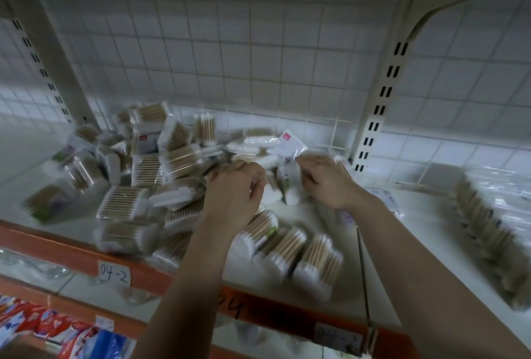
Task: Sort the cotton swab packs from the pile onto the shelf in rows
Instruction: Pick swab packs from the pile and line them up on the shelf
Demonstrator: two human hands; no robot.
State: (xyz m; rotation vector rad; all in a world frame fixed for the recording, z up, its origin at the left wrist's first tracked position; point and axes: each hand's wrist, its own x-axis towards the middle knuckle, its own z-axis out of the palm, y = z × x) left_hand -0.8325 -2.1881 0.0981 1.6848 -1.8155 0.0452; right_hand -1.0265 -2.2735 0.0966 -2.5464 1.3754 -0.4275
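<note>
While a labelled pack (290, 143) is pinched by the right hand (324, 180) at the right edge of the pile (149, 169) on the shelf (416, 258), the left hand (235, 186) is curled close beside it; whether anything is held there cannot be told through the blur. A short row (301, 255) is stood near the front lip. The slick wrapper could be dropped, or the row toppled over the edge by a forearm.

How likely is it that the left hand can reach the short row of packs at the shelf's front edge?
Likely yes: the row lies just nearer the person than the left hand, under its own forearm. Its curled fingers may be full already.
</note>
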